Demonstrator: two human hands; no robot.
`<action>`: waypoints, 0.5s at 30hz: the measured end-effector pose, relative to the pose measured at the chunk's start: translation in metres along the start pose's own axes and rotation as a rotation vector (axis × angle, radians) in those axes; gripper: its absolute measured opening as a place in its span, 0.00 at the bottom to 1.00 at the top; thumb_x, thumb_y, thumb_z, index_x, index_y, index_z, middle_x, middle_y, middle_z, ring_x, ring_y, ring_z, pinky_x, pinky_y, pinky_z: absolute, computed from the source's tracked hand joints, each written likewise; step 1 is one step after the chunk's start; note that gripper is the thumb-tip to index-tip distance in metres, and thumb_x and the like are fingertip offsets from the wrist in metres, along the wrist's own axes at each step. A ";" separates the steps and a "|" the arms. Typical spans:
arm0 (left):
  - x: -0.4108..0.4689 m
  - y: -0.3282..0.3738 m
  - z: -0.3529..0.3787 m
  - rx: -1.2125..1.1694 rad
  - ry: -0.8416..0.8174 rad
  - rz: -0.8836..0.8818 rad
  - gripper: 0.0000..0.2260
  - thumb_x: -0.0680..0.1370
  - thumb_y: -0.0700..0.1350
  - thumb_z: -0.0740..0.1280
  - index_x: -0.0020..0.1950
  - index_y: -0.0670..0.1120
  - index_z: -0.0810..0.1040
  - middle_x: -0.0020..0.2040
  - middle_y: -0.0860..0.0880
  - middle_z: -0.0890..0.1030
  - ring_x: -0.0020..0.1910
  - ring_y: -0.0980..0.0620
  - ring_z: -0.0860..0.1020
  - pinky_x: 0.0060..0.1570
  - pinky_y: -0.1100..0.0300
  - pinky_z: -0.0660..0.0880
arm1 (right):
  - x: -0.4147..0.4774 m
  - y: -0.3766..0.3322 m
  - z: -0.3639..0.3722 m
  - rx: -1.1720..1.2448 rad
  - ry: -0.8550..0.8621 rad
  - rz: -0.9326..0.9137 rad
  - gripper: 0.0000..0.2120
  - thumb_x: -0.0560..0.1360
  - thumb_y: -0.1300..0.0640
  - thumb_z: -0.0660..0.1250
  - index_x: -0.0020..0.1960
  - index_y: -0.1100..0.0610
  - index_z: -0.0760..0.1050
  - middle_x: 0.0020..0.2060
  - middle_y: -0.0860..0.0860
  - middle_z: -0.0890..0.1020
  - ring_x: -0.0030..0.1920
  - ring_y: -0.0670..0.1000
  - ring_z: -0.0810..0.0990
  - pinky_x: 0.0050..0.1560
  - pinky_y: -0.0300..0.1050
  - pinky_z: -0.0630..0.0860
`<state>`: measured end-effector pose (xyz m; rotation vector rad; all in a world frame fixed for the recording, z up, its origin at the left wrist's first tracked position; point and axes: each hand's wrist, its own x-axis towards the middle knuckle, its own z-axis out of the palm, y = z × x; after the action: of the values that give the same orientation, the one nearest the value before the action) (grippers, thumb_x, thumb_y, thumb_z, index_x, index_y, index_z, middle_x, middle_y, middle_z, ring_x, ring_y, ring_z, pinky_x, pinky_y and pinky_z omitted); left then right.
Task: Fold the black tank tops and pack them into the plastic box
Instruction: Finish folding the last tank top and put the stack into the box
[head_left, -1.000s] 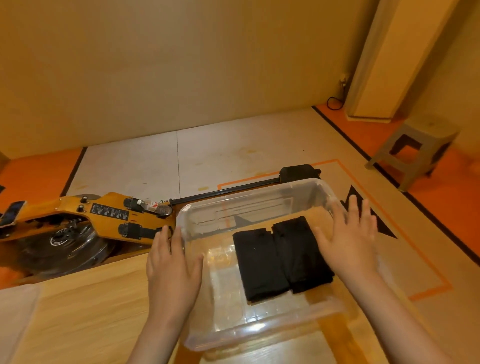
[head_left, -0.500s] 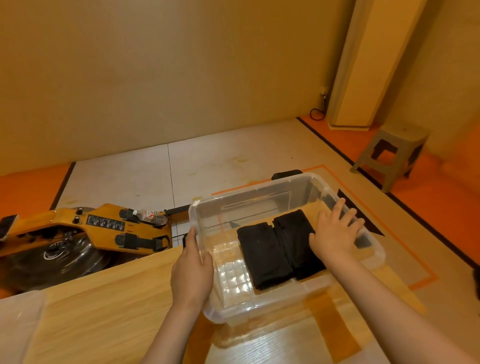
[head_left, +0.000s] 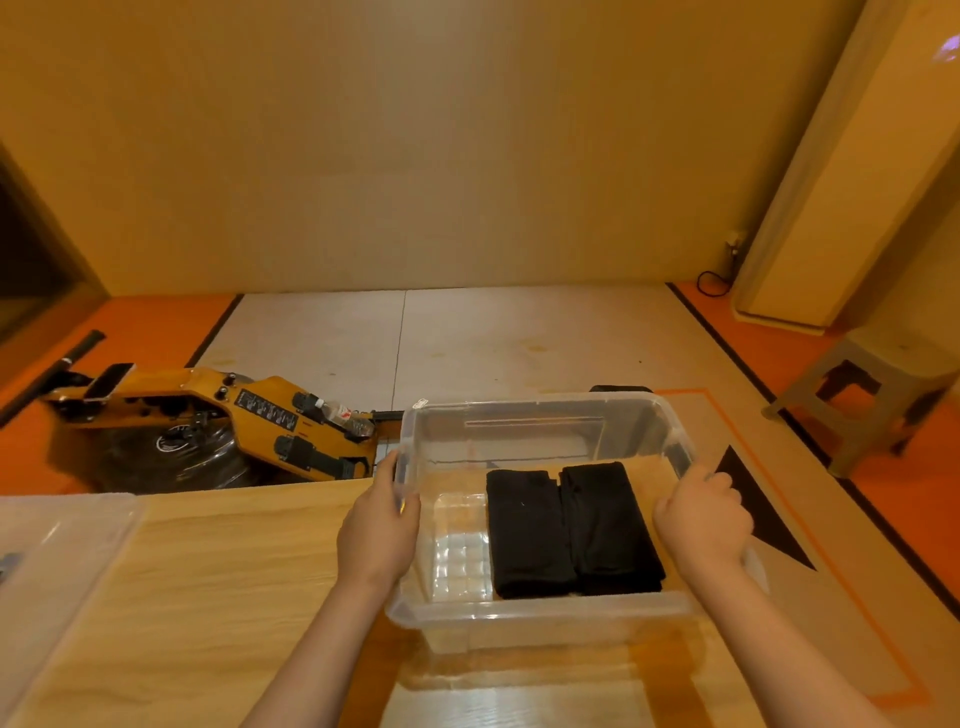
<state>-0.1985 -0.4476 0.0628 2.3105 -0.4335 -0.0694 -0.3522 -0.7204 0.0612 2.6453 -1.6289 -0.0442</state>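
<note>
A clear plastic box (head_left: 540, 616) sits on the wooden table (head_left: 208, 582), lifted or tilted slightly at its near edge. Two folded black tank tops (head_left: 571, 527) lie side by side on its bottom, toward the right. My left hand (head_left: 379, 530) grips the box's left rim, with the thumb inside. My right hand (head_left: 701, 519) grips the right rim with curled fingers.
A clear lid (head_left: 57, 545) lies at the table's left edge. Beyond the table, on the floor, stands an orange rowing machine (head_left: 218, 426) with a bottle on it. A grey stool (head_left: 872, 400) is at the right, near a pillar.
Both hands went from lying flat beside and on the box to gripping its two side rims. The box has shifted toward me and the view has tilted up.
</note>
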 end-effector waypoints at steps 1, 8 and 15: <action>0.003 0.000 0.002 0.014 0.023 -0.027 0.26 0.81 0.48 0.62 0.77 0.50 0.58 0.47 0.52 0.80 0.40 0.55 0.76 0.34 0.58 0.73 | 0.004 -0.002 0.000 -0.003 0.001 0.003 0.26 0.76 0.50 0.61 0.69 0.62 0.62 0.57 0.59 0.75 0.52 0.56 0.78 0.34 0.43 0.72; 0.001 -0.022 -0.022 0.130 0.051 -0.103 0.13 0.79 0.50 0.64 0.62 0.49 0.74 0.41 0.52 0.80 0.38 0.52 0.78 0.37 0.54 0.78 | -0.012 -0.023 0.001 0.081 -0.018 -0.050 0.29 0.78 0.51 0.59 0.74 0.63 0.55 0.61 0.61 0.74 0.52 0.58 0.78 0.37 0.46 0.73; -0.004 -0.084 -0.082 0.138 0.103 -0.123 0.14 0.78 0.51 0.65 0.63 0.52 0.74 0.37 0.54 0.79 0.34 0.54 0.78 0.31 0.58 0.73 | -0.057 -0.068 0.002 0.127 0.009 -0.185 0.21 0.80 0.51 0.58 0.68 0.59 0.58 0.44 0.53 0.80 0.38 0.52 0.79 0.27 0.41 0.67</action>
<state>-0.1636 -0.3356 0.0601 2.4624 -0.2512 0.0197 -0.3172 -0.6391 0.0566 2.8788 -1.4245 0.0677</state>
